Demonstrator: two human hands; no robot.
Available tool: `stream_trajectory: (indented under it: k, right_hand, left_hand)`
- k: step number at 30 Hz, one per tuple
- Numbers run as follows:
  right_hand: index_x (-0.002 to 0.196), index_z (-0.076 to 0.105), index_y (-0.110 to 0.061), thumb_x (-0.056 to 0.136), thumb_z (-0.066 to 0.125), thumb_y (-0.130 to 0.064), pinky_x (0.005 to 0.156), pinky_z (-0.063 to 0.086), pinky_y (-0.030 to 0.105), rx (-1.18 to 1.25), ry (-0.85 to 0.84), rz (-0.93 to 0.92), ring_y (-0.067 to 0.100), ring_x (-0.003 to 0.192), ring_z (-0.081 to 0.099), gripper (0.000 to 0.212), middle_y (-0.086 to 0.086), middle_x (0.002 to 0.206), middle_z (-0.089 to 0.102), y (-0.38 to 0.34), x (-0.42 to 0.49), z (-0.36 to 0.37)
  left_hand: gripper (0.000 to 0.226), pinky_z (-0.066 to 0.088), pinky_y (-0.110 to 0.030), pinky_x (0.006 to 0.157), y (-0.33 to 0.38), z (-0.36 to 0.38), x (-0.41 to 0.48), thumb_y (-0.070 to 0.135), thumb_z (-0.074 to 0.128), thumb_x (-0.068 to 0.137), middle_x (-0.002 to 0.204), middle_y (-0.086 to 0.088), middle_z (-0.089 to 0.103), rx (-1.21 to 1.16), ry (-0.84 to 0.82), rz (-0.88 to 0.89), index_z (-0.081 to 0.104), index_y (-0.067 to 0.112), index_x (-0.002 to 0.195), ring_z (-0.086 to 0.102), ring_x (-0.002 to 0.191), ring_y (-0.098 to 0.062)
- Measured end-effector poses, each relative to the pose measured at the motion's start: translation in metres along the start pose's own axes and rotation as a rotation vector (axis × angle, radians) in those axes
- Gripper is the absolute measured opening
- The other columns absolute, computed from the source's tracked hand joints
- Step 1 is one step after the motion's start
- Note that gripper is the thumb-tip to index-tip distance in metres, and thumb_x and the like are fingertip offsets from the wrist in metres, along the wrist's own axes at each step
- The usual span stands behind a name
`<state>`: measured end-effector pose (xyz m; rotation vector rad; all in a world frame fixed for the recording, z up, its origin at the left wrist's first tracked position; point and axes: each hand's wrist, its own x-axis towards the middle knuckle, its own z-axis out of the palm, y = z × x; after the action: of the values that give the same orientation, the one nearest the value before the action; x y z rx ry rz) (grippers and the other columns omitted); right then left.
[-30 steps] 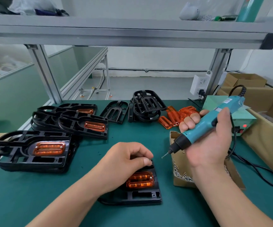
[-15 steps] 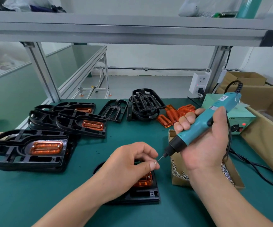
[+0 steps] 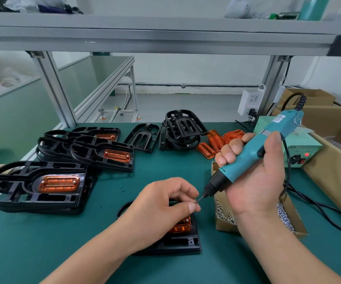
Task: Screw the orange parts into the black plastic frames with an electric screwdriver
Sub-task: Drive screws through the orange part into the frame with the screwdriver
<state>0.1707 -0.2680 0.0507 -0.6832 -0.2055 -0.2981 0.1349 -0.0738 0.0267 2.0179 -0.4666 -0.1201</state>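
The right hand point(image 3: 255, 177) is wrapped firmly round the teal electric screwdriver point(image 3: 253, 152), which slants down and inward towards the left hand point(image 3: 161, 210). The left hand's thumb and forefinger are pinched on what looks like a tiny screw point(image 3: 196, 202), right at the tip of the bit; its other fingers are curled. Directly beneath the left hand, a black frame point(image 3: 177, 243) lies flat on the green surface point(image 3: 42, 247), with an orange part point(image 3: 181, 226) seated in it and half hidden by the knuckles. Under the right wrist sits a cardboard box of screws point(image 3: 222, 220). Beyond the right hand's knuckles lie loose orange pieces point(image 3: 214, 143). Well outward of the left hand rest fitted frames point(image 3: 36, 187).
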Motion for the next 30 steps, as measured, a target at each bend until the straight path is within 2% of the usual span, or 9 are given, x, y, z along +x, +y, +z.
stream_trajectory:
  k: [4,8,16,20,21,23,25,27,30]
  right_hand:
    - [0.096,0.053,-0.018,0.107,0.05,-0.052,0.067,0.046,0.032,-0.035,0.005,-0.021,0.019,0.069,0.046,0.035,0.004,0.08,0.048,0.002,-0.002,0.002]
    - [0.098,0.053,-0.019,0.098,0.064,-0.056,0.069,0.049,0.032,-0.075,-0.005,-0.042,0.02,0.07,0.048,0.039,0.004,0.081,0.049,0.004,-0.004,0.005]
    - [0.097,0.054,-0.019,0.093,0.07,-0.059,0.068,0.049,0.032,-0.061,0.023,-0.019,0.019,0.069,0.049,0.044,0.004,0.08,0.049,0.01,-0.006,0.003]
    - [0.096,0.053,-0.019,0.099,0.065,-0.058,0.067,0.048,0.031,-0.045,0.074,0.016,0.019,0.067,0.047,0.041,0.004,0.079,0.047,0.014,-0.006,0.0]
    - [0.095,0.053,-0.019,0.101,0.062,-0.056,0.066,0.048,0.031,-0.042,0.073,0.025,0.019,0.067,0.047,0.039,0.004,0.078,0.047,0.015,-0.006,-0.001]
    - [0.094,0.053,-0.019,0.102,0.062,-0.056,0.065,0.047,0.03,-0.046,0.054,0.046,0.018,0.067,0.046,0.039,0.003,0.078,0.047,0.019,-0.008,0.001]
    - [0.093,0.053,-0.019,0.094,0.07,-0.058,0.064,0.047,0.029,-0.061,0.024,0.061,0.018,0.066,0.046,0.042,0.004,0.077,0.047,0.022,-0.01,0.006]
    - [0.094,0.053,-0.019,0.088,0.077,-0.059,0.063,0.046,0.029,-0.071,-0.011,0.068,0.018,0.064,0.046,0.047,0.004,0.077,0.047,0.027,-0.012,0.011]
    - [0.097,0.052,-0.017,0.097,0.07,-0.05,0.06,0.045,0.03,-0.091,-0.045,0.065,0.018,0.062,0.048,0.038,0.005,0.076,0.049,0.035,-0.016,0.018]
  left_hand:
    - [0.017,0.052,-0.039,0.098,-0.002,0.001,0.001,0.036,0.072,0.09,0.096,0.02,0.078,0.008,0.079,-0.008,0.066,0.045,0.103,0.071,0.102,-0.001]
    - [0.018,0.047,-0.031,0.091,-0.006,0.001,0.001,0.039,0.075,0.09,0.095,0.026,0.076,0.071,0.144,-0.002,0.065,0.049,0.102,0.067,0.103,0.005]
    - [0.019,0.046,-0.028,0.087,-0.009,-0.001,0.001,0.042,0.073,0.089,0.097,0.027,0.076,0.092,0.078,-0.013,0.065,0.049,0.105,0.068,0.1,0.003]
    - [0.017,0.049,-0.023,0.088,-0.008,-0.014,0.005,0.045,0.071,0.095,0.103,0.028,0.074,0.115,0.044,-0.001,0.069,0.046,0.111,0.068,0.1,0.007]
    - [0.015,0.05,-0.021,0.09,-0.009,-0.02,0.006,0.044,0.069,0.097,0.104,0.029,0.074,0.14,0.056,0.007,0.071,0.045,0.112,0.067,0.101,0.008]
    - [0.015,0.045,-0.009,0.089,-0.012,-0.034,0.008,0.04,0.068,0.099,0.105,0.033,0.07,0.242,0.076,0.022,0.073,0.042,0.113,0.063,0.104,0.013]
    - [0.02,0.039,0.0,0.085,-0.016,-0.05,0.01,0.039,0.069,0.098,0.107,0.032,0.068,0.369,0.024,0.005,0.073,0.04,0.118,0.056,0.108,0.017]
    - [0.029,0.038,-0.002,0.085,-0.02,-0.062,0.009,0.044,0.07,0.095,0.112,0.027,0.066,0.465,-0.091,-0.053,0.071,0.039,0.123,0.056,0.109,0.015]
    - [0.034,0.034,0.001,0.079,-0.023,-0.066,0.008,0.048,0.07,0.094,0.107,0.024,0.062,0.568,-0.194,-0.099,0.071,0.036,0.126,0.056,0.098,0.012]
